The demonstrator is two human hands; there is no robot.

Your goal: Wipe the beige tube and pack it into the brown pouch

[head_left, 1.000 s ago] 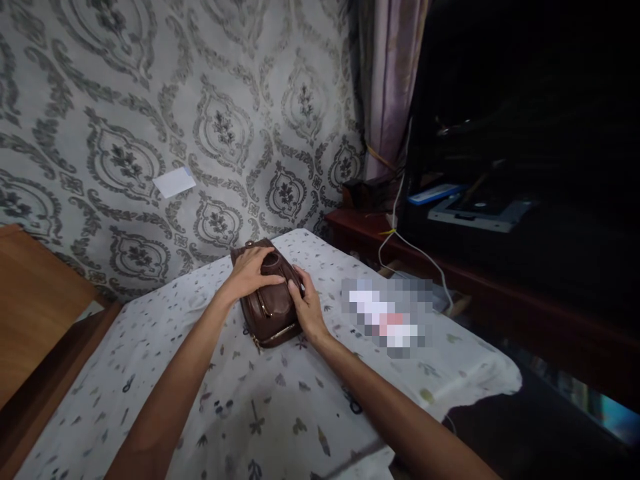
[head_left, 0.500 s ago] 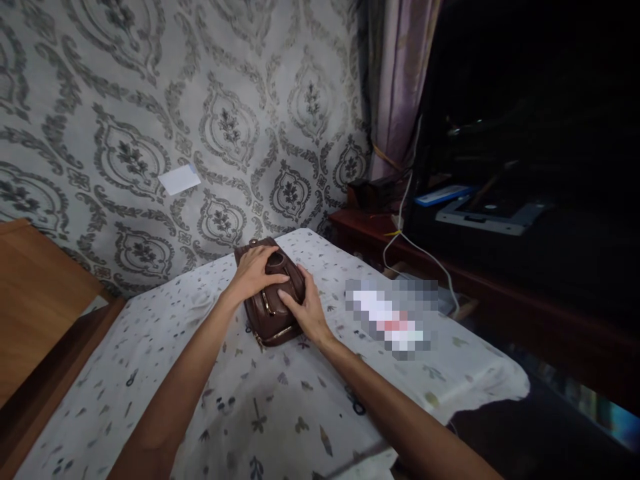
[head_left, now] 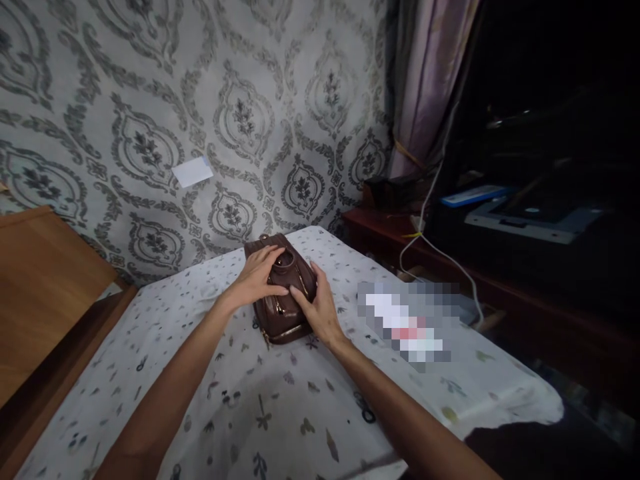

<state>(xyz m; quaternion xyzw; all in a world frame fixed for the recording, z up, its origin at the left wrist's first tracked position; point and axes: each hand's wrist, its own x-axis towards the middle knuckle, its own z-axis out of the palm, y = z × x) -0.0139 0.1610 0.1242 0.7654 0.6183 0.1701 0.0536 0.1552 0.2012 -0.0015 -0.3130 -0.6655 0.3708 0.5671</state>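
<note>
The brown bag [head_left: 283, 293] lies flat on the bench [head_left: 280, 400], near the far edge by the wall, a little left of the far right corner. Its long side runs from the far edge toward the person, tilted a bit to the right. The end with the gold zips [head_left: 286, 331] points at the person.

Both hands are on the bag, so it lies right under them, straight out in front. The left hand [head_left: 257, 277] rests on the top left part, fingers spread flat and pressing down, fingertips by the round loop [head_left: 284, 260] on top. It is not closed around anything. The right hand [head_left: 320, 308] sits against the right side of the bag, fingers laid over the top, thumb along the side. It cups the bag loosely; I cannot tell if it really grips. The two hands almost meet in the middle of the bag, and both are about as near.

The bench has a white cloth with small leaf shapes. To the right of the bag, well apart, is a blurred patch [head_left: 407, 323]. A white cable [head_left: 440, 253] hangs by the right edge. Behind is patterned wallpaper [head_left: 150, 100] with a white card [head_left: 193, 172] stuck on it
</note>
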